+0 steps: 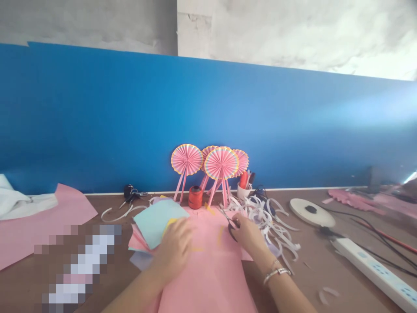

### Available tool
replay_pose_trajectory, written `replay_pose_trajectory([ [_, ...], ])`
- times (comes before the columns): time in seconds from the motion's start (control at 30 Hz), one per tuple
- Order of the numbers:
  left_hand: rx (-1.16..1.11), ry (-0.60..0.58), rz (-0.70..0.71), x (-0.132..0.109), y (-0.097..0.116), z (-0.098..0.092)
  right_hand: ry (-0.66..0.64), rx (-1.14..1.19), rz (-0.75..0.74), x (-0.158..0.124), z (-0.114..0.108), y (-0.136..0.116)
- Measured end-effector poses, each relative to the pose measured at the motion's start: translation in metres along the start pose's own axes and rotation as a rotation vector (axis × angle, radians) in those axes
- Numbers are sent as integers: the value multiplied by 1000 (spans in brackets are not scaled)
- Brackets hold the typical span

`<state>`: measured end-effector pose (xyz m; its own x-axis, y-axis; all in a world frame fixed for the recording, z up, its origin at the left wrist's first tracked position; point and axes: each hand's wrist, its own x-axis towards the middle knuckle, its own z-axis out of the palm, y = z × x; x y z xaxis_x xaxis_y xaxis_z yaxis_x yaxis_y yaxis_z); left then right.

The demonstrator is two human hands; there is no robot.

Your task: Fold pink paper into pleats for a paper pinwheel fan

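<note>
My right hand is closed around the handles of black-handled scissors, whose blades point forward and left over the pink paper sheet. My left hand rests low over the sheet's left side, fingers curled together; what lies under them is hidden. Beside its fingertips a yellow paper piece shows. Thin yellow strips lie on the pink sheet. Left of it are stacked light-blue paper pieces with pink ones beneath.
Pink pleated paper fans stand against the blue partition, behind a red container. White paper strips heap by a pen cup. Keys lie left. A power strip, white disc and cables occupy the right.
</note>
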<state>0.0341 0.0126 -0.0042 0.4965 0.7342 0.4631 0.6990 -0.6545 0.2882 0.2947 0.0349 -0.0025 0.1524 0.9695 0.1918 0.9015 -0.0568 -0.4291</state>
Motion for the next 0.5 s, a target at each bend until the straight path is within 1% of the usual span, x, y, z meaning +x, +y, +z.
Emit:
replay_pose_trajectory([
  [0.03, -67, -145, 125, -2, 11, -1, 12, -54, 2, 1, 1, 3],
  [0.07, -125, -258, 213, -4, 21, -2, 18, -91, 8, 1, 1, 5],
  [0.1, -160, -343, 275, -7, 31, -1, 15, -111, 20, 2, 2, 6],
  [0.13, -176, -410, 323, -10, 39, 1, 9, -119, 41, 2, 3, 8],
  [0.2, -156, -501, 372, -15, 50, 8, -10, -105, 91, 3, 3, 10],
  [0.27, -86, -514, 384, -20, 54, 17, -30, -80, 130, 5, 3, 13],
  [0.37, 20, -490, 415, -23, 54, 29, -65, -49, 160, 8, 0, 17],
  [0.47, 120, -484, 453, -25, 54, 33, -78, -26, 146, 6, -2, 14],
  [0.5, 150, -482, 465, -25, 54, 33, -69, -18, 109, 5, -2, 11],
])
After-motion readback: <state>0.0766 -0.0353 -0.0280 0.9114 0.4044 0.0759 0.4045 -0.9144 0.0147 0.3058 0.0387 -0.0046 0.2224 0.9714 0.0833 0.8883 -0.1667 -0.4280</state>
